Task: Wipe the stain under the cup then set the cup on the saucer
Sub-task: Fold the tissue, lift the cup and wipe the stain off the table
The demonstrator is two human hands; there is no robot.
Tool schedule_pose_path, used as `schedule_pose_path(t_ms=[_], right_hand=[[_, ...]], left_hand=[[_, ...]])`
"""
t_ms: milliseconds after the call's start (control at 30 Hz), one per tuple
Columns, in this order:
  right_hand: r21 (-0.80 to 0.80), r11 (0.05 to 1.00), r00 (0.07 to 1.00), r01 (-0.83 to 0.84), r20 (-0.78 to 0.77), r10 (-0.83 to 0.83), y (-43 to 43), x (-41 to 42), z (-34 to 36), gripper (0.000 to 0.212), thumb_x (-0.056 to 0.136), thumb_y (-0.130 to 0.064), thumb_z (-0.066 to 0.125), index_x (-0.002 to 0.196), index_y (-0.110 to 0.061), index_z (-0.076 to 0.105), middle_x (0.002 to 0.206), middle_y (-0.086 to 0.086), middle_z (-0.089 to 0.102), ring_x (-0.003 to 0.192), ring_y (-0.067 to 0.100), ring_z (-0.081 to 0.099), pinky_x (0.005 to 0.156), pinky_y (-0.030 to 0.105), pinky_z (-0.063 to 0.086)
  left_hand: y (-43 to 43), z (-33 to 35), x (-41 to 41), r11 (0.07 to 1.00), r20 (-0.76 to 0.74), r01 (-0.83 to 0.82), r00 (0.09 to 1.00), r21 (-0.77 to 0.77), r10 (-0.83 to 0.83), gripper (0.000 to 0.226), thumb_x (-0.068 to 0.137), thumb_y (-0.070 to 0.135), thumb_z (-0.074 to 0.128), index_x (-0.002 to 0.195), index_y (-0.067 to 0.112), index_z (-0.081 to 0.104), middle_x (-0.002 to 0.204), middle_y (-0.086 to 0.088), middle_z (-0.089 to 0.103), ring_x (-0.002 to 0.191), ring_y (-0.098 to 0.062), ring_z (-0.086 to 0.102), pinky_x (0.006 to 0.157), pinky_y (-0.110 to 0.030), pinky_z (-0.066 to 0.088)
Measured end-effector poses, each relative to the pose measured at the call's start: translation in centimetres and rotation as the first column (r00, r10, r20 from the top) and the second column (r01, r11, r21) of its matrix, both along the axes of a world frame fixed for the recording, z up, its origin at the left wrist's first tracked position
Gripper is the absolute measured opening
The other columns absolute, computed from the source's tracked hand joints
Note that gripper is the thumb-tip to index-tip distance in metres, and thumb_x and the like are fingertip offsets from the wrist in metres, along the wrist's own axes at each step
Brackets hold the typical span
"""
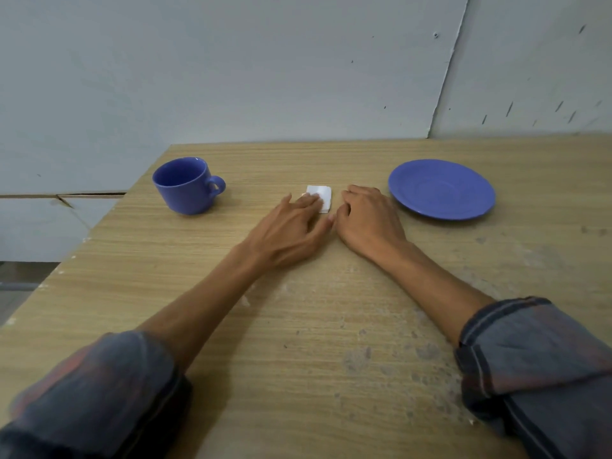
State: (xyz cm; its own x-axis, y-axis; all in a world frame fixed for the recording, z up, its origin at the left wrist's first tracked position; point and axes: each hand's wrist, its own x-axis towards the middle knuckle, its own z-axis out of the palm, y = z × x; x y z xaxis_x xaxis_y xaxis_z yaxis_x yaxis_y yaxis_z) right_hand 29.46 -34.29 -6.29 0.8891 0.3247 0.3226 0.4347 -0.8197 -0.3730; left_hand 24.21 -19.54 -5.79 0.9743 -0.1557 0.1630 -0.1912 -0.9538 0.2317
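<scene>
A blue cup (185,186) stands upright at the far left of the wooden table (298,326), its handle pointing right. A blue saucer (441,188) lies at the far right, with nothing on it. Between them rests a small folded white tissue (323,197). My left hand (291,231) lies flat with its fingertips on the tissue's near left part. My right hand (367,220) rests palm down just right of the tissue, fingers loosely curled, holding nothing. No stain shows around the cup's base.
The table's left edge runs diagonally close to the cup. A pale wall stands behind the far edge. Grey scuffs and white specks mark the near right of the tabletop.
</scene>
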Motion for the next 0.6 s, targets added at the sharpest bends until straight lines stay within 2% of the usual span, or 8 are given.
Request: schedule_pose_path(t_ms=[67,133,233,300,400,500,600], right_hand=[[-0.006,1.000,1.000,-0.008,0.004,0.008,0.0,0.0,-0.1,0.033,0.087,-0.019,0.039,0.098,-0.004,0.065,0.111,0.010,0.065,0.107,0.029,0.055,0.094,0.039,0.043],[-0.012,1.000,1.000,-0.015,0.002,0.015,0.1,-0.1,-0.1,0.031,0.087,-0.020,0.038,0.093,-0.004,0.064,0.104,0.008,0.065,0.103,0.028,0.056,0.091,0.040,0.043],[-0.024,1.000,1.000,-0.015,0.004,0.015,0.1,0.0,0.0,0.034,0.088,-0.021,0.038,0.101,-0.004,0.064,0.115,0.010,0.064,0.109,0.029,0.054,0.095,0.041,0.040],[-0.029,1.000,1.000,-0.011,-0.001,0.011,0.1,0.0,-0.1,0.037,0.088,-0.022,0.038,0.108,-0.004,0.063,0.122,0.012,0.062,0.115,0.029,0.052,0.098,0.041,0.038],[-0.033,0.999,1.000,-0.015,-0.007,0.014,0.1,0.0,-0.2,0.036,0.089,-0.022,0.039,0.107,-0.003,0.063,0.124,0.012,0.062,0.116,0.030,0.051,0.098,0.042,0.038],[-0.023,1.000,1.000,-0.017,0.000,0.017,0.1,0.0,-0.2,0.033,0.088,-0.021,0.039,0.100,-0.003,0.064,0.118,0.012,0.063,0.112,0.030,0.053,0.096,0.042,0.039],[-0.016,1.000,1.000,-0.019,0.009,0.019,0.1,0.0,-0.1,0.030,0.087,-0.021,0.038,0.093,-0.004,0.063,0.110,0.010,0.065,0.106,0.030,0.054,0.092,0.042,0.041]], left_hand=[[2.4,0.3,-0.2,0.997,0.017,-0.069,0.997,0.026,0.069,0.055,0.101,0.039,0.024,0.134,0.004,0.050,0.147,-0.015,0.045,0.138,-0.022,0.038,0.116,-0.036,0.011],[4.0,0.8,-0.1,0.972,-0.003,-0.221,0.975,0.086,0.222,0.053,0.101,0.036,0.023,0.127,0.002,0.054,0.142,-0.022,0.049,0.134,-0.029,0.043,0.117,-0.046,0.015],[2.6,1.0,1.3,0.932,-0.017,-0.289,0.954,0.217,0.300,0.061,0.099,0.044,0.017,0.125,0.004,0.055,0.132,-0.030,0.052,0.128,-0.036,0.045,0.114,-0.054,0.019],[0.7,1.3,2.0,0.932,0.001,-0.317,0.947,0.176,0.322,0.075,0.096,0.053,0.013,0.129,0.000,0.054,0.136,-0.028,0.049,0.131,-0.034,0.041,0.116,-0.048,0.018],[-0.9,1.2,2.2,0.949,0.066,-0.281,0.960,0.142,0.274,0.070,0.096,0.046,0.012,0.121,0.002,0.061,0.115,-0.026,0.059,0.112,-0.035,0.051,0.108,-0.043,0.027],[-0.9,1.1,1.5,0.972,0.138,-0.236,0.963,0.013,0.232,0.051,0.099,0.039,0.035,0.103,-0.005,0.061,0.100,-0.027,0.063,0.098,-0.039,0.055,0.096,-0.039,0.034],[-0.6,0.8,0.0,0.993,0.174,-0.111,0.979,0.025,0.105,0.043,0.098,0.036,0.040,0.105,-0.001,0.062,0.097,-0.021,0.064,0.096,-0.036,0.056,0.102,-0.040,0.034]])
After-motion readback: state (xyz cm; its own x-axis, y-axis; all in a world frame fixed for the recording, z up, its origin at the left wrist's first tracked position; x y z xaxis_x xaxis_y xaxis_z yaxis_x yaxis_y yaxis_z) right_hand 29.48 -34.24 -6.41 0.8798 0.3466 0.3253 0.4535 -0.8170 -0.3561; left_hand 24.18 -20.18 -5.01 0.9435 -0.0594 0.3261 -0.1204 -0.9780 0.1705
